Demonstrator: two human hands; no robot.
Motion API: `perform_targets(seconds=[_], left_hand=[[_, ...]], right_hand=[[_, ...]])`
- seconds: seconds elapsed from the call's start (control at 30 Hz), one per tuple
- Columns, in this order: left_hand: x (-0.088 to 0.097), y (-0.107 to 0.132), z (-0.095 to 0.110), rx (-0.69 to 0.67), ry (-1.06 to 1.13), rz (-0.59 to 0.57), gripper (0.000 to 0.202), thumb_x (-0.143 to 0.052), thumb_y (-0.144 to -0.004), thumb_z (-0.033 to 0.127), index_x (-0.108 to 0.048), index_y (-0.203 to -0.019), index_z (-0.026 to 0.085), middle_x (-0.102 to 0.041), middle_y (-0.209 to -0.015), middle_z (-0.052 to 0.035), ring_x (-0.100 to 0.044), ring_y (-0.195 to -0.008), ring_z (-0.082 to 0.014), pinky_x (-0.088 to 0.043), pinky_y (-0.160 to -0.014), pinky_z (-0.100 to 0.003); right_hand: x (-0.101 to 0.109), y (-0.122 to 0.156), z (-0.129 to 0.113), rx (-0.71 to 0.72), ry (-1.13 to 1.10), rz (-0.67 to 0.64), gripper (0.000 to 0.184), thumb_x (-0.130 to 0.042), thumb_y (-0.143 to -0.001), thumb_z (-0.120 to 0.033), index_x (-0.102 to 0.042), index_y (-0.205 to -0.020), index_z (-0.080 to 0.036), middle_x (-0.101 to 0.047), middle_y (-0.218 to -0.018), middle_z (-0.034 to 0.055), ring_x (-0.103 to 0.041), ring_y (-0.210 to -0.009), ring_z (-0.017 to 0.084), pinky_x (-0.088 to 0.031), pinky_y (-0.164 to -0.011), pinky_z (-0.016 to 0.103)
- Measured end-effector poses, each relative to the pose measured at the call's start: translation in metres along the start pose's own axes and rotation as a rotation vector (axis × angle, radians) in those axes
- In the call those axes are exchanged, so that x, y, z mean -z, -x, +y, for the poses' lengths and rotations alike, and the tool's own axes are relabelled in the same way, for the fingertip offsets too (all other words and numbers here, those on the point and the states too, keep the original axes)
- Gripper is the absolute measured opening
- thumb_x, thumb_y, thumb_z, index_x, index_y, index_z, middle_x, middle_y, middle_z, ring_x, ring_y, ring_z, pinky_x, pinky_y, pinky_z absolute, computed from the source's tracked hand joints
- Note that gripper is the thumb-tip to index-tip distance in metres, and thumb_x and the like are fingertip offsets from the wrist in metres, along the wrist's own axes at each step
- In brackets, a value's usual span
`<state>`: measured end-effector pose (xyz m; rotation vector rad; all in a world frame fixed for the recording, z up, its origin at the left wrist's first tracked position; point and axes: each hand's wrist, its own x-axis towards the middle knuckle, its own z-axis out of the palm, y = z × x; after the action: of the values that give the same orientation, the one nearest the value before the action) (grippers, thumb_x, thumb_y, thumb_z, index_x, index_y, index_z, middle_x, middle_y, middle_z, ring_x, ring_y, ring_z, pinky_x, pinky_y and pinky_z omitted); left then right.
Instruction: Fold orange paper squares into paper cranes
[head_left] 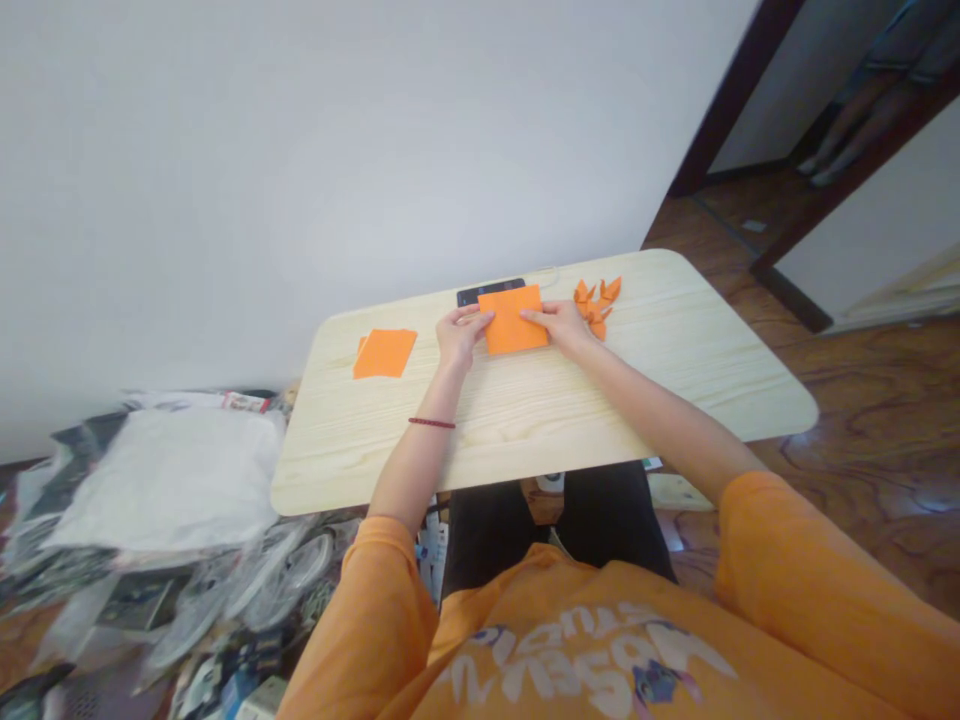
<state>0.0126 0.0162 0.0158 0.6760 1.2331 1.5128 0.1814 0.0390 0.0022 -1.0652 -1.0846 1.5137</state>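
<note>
Pale wood-grain desk (pixel 540 420) carries flat orange paper sheet (pixel 514 320), approx. square. Left hand (pixel 461 335) and right hand (pixel 559 325) grasp its side edges lightly, not clenched. Second orange sheet (pixel 385 353) lies left. Dark flat device (pixel 487 294) is partly hidden behind. Small folded orange pieces (pixel 596 305) lie right, shapes perhaps hard to make out.

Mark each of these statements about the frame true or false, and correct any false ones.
1. The left hand and right hand both touch an orange paper sheet. True.
2. A red bracelet circles the right wrist. False: it is on the left wrist.
3. Another orange sheet lies on the wooden table, left of the hands. True.
4. The folded orange pieces lie beside the left hand. False: they lie by the right hand.
5. The person wears a blue top. False: it is an orange top.
</note>
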Motion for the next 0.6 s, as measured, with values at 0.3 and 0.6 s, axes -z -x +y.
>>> perform_targets(seconds=[0.3,0.6], left_hand=[[0.005,0.009,-0.017,0.032,-0.010,-0.160,0.046,-0.088,-0.045,0.026,-0.067,-0.083,0.012,-0.073,-0.081,-0.0083,-0.070,-0.077,-0.0206,-0.055,-0.083,-0.039],[0.016,0.002,-0.026,0.036,0.011,-0.145,0.042,-0.086,-0.045,0.021,-0.070,-0.082,0.010,-0.074,-0.087,-0.0101,-0.069,-0.087,-0.0237,-0.052,-0.090,-0.039]], right_hand=[[0.000,0.012,-0.001,0.024,0.083,0.007,0.040,-0.087,-0.044,-0.040,-0.070,-0.069,-0.015,-0.073,-0.076,0.0064,-0.069,-0.076,0.024,-0.056,-0.076,0.037],[0.009,0.010,0.003,0.162,0.078,-0.174,0.051,-0.066,-0.072,-0.031,-0.057,-0.122,-0.028,-0.072,-0.093,0.0006,-0.067,-0.078,0.017,-0.053,-0.071,0.031]])
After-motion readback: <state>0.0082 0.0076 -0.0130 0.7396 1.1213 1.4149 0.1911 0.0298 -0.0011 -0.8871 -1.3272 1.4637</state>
